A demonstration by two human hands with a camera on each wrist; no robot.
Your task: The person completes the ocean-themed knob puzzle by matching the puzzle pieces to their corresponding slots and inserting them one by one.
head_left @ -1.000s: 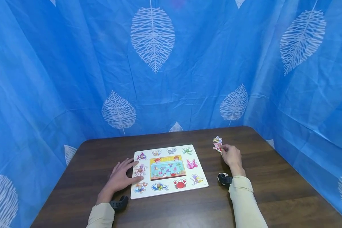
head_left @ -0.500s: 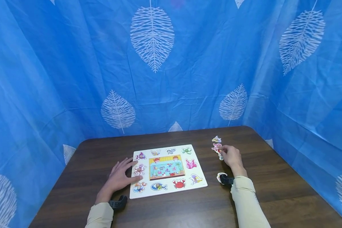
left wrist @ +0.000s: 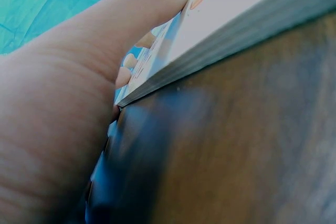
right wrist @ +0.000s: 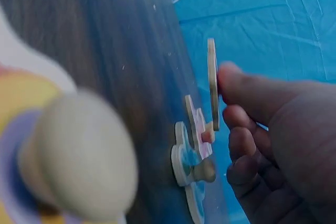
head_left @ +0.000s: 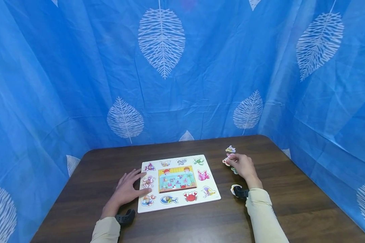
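Note:
A white wooden peg puzzle board point(head_left: 213, 196) with sea-animal pieces set in it lies at the table's middle. My left hand point(head_left: 130, 185) lies flat, fingers straight, on the board's left edge; in the left wrist view the thumb point(left wrist: 131, 14) presses on the board's rim point(left wrist: 247, 30). To the right of the board my right hand point(head_left: 232, 159) pinches a small puzzle piece point(head_left: 226, 161), which the right wrist view shows as a thin piece point(right wrist: 211, 82) raised edge-on above two others point(right wrist: 191, 150).
Loose pieces lie on the dark wooden table point(head_left: 292, 189): one farther back point(head_left: 230, 149) and one beside my right wrist point(head_left: 235, 187), seen blurred with its knob point(right wrist: 79, 156) close to the right wrist camera. Blue leaf-print curtains point(head_left: 200, 67) enclose the table.
My right hand has taken a piece from the small pile and shifted it slightly left, towards the board. The left hand has stayed on the board.

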